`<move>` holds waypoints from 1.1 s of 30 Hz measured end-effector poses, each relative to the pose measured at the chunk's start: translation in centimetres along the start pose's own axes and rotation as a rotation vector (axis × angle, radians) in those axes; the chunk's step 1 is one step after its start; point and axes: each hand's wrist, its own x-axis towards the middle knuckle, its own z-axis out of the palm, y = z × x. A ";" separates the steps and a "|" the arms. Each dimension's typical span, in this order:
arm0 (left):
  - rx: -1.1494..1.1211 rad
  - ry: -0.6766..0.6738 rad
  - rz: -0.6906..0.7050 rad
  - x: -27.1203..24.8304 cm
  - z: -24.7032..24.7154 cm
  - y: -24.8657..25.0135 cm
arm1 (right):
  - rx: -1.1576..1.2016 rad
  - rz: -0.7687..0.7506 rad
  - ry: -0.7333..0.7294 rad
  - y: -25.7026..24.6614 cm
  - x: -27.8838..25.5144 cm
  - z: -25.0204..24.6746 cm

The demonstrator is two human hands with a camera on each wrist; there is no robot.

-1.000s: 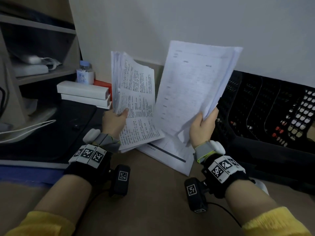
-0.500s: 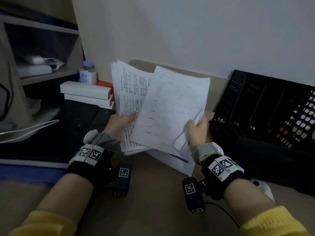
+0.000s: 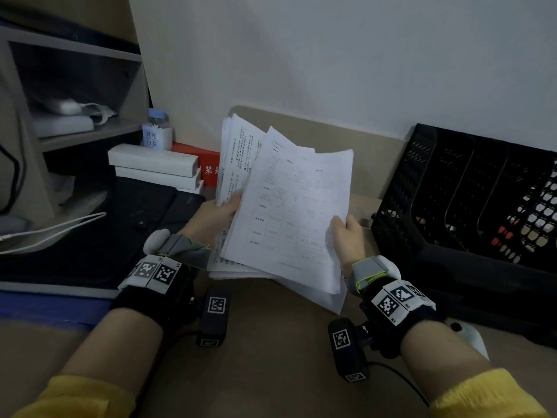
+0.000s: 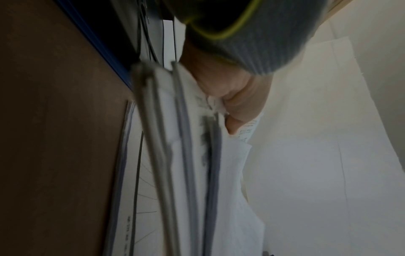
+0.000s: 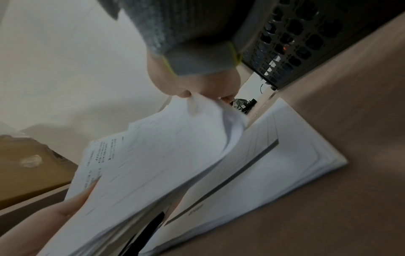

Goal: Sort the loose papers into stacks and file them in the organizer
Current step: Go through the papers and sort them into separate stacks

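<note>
1. Head view: your left hand (image 3: 215, 217) has its grip closed on a printed stack (image 3: 241, 158), thumb on the front face at the stack's left edge, the pages rising above the hand. Your right hand (image 3: 349, 239) grips a form sheaf (image 3: 289, 212) by its lower right edge; the sheaf tilts left and overlaps the front of the printed stack. Both bundles are held above the worktop (image 3: 271, 342). More sheets lie flat on the worktop under them, a corner showing below the sheaf. The black organizer (image 3: 452, 191) stands to your right against the wall, well clear of both bundles.
2. Left wrist view: your thumb and fingers pinch the printed stack (image 4: 190, 155) at its near end; the page edges run away from the hand, blurred.
3. Right wrist view: your fingertips curl round the upper corner of the form sheaf (image 5: 153, 155), which bends down away from the grip. A flat pile (image 5: 274, 164) with a dark bar on its top page lies on the worktop beneath. The organizer (image 5: 291, 43) sits just behind your wrist
</note>
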 end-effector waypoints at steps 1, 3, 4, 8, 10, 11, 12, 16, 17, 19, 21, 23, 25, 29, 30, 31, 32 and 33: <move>0.011 -0.014 0.000 -0.1 0.0 0.1 | 0.014 -0.016 0.008 -0.1 -0.2 0.1; 0.029 -0.049 -0.010 -0.5 0.4 0.5 | 0.027 -0.026 0.012 -0.3 -0.2 -0.1; 0.041 -0.056 -0.017 -0.6 0.5 0.6 | 0.044 -0.008 -0.004 -0.5 -0.1 -0.4; 0.105 -0.069 -0.013 -0.7 0.6 0.7 | 0.105 0.051 -0.066 -0.2 0.0 -1.0; 0.135 -0.079 -0.002 -0.6 0.5 0.6 | 0.108 0.027 -0.074 0.0 -0.1 -1.0; 0.153 -0.080 0.001 -0.5 0.5 0.5 | 0.124 0.011 -0.072 0.0 -0.2 -0.9; 0.168 -0.077 0.002 -0.4 0.5 0.5 | 0.156 -0.007 -0.070 0.1 -0.2 -0.8; 0.110 -0.062 0.001 -0.8 1.5 0.9 | 0.206 -0.101 -0.040 0.0 -0.2 -0.6; 0.056 -0.071 0.014 -0.9 1.7 0.9 | 0.201 -0.123 -0.022 -0.2 -0.3 -0.6; 0.001 -0.064 0.050 -1.1 1.9 0.7 | 0.208 -0.175 0.011 -0.4 -0.5 -0.5; -0.002 -0.042 0.092 -0.9 2.1 0.5 | 0.222 -0.241 0.031 -0.7 -0.9 -0.5; -0.036 -0.031 0.161 -0.8 2.3 0.4 | 0.228 -0.291 0.053 -0.7 -1.0 -0.3; -0.063 0.000 0.231 -0.7 2.4 0.3 | 0.232 -0.336 0.072 -1.0 -0.9 0.0; -0.037 0.002 0.314 -0.5 2.4 0.2 | 0.228 -0.379 0.052 -1.2 -0.8 0.2; -0.018 -0.011 0.312 -0.5 2.3 0.0 | 0.221 -0.385 0.038 -1.1 -0.8 0.3; 0.002 -0.023 0.312 -0.4 2.2 -0.1 | 0.216 -0.386 0.025 -1.0 -0.7 0.3; 0.014 -0.036 0.312 -0.3 2.2 -0.2 | 0.214 -0.387 0.015 -0.9 -0.6 0.3; 0.009 -0.044 0.311 -0.3 2.2 -0.3 | 0.217 -0.384 0.004 -0.9 -0.5 0.3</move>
